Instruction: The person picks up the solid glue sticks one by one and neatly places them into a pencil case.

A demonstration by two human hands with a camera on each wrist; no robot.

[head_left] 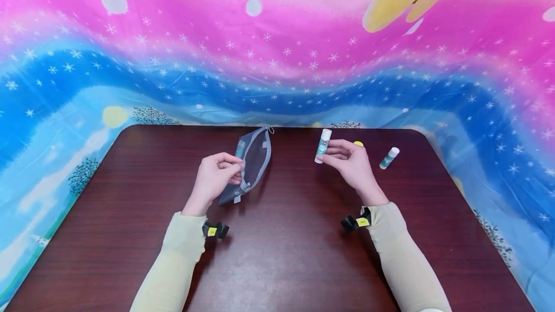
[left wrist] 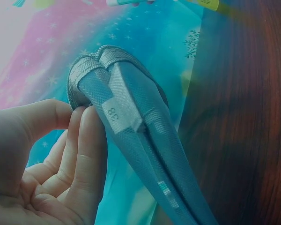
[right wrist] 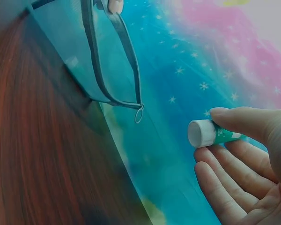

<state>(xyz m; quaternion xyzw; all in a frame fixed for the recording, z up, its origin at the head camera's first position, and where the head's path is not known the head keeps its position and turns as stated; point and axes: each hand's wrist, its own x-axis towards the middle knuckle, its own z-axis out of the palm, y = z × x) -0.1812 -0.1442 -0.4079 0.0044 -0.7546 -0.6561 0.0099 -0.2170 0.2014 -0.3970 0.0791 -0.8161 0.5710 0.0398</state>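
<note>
Right grip clamped on 1 glue stick: long axis near upright, top tipped slightly right. Left grip pinches pouch at its rim. Mouth gapes left of right grip, well apart, turned toward it.

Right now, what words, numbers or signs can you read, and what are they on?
"38", it seems: on the pale tag of the mesh pouch.
Too small or blurred: the held glue stick, the unheld glue stick at right.
Also too small: left wrist sticker, right wrist sticker.
</note>
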